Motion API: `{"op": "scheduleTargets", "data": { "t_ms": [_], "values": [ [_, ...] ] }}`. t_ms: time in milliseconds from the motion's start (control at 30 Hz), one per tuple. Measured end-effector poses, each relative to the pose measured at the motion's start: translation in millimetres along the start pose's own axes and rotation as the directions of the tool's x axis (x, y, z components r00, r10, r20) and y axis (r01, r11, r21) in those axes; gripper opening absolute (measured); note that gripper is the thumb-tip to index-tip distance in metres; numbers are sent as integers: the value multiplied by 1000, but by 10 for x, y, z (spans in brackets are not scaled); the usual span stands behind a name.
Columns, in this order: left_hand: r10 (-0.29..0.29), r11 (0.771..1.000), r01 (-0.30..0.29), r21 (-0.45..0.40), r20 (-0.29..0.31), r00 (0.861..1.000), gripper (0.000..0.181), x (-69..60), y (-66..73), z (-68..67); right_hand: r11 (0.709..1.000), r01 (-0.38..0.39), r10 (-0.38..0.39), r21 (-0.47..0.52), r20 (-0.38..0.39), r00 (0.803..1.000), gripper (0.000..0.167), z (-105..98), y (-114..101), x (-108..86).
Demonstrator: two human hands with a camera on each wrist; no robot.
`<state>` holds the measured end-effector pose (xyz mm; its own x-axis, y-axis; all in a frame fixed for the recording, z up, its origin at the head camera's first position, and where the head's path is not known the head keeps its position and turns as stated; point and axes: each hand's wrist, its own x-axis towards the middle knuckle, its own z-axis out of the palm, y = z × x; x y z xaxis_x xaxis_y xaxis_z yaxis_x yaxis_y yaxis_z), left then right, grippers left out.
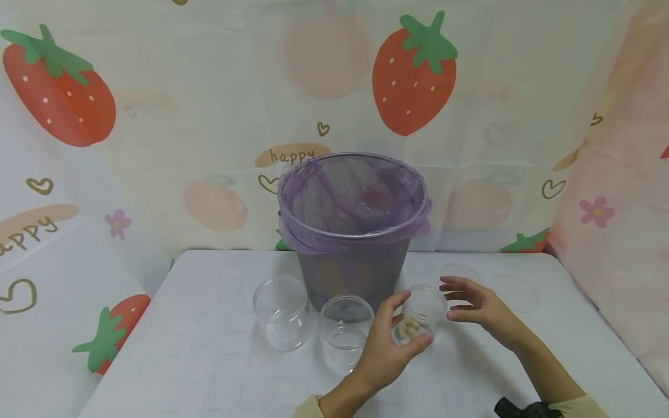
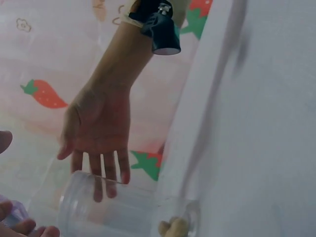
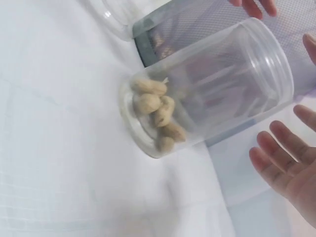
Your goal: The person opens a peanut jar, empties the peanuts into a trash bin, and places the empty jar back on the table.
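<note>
A clear plastic jar [image 1: 425,302] with several unshelled peanuts [image 3: 154,104] at its bottom stands on the white table. My left hand [image 1: 384,354] is at the jar's left side, its thumb and fingers spread about it. In the right wrist view a gap shows between this hand's fingers [image 3: 279,153] and the jar wall. On the other side, my right hand [image 1: 478,307] hovers with loosely extended fingers and holds nothing. In the left wrist view, its palm [image 2: 103,121] faces the jar.
Two more clear jars [image 1: 281,316] [image 1: 346,337] stand left of the peanut jar. Behind them is a grey mesh bin [image 1: 350,267] lined with a purple bag [image 1: 360,197]. Clear round discs [image 1: 514,293] lie at the back right. A strawberry-print cloth [image 1: 209,116] hangs behind the table.
</note>
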<state>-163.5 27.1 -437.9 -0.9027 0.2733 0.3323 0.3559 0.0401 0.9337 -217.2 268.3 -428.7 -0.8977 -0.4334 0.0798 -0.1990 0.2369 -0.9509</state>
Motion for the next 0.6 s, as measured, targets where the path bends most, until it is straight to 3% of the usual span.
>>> {"op": "scheduleTargets", "data": {
  "t_ms": [333,600],
  "values": [
    [-144,988,147,47,-56,988,80,37,-258,140,999,-21,19,32,56,998,64,55,140,10],
    [-193,980,196,30,-94,977,77,90,-509,207,995,-92,87,40,114,990,72,117,245,36]
  ]
}}
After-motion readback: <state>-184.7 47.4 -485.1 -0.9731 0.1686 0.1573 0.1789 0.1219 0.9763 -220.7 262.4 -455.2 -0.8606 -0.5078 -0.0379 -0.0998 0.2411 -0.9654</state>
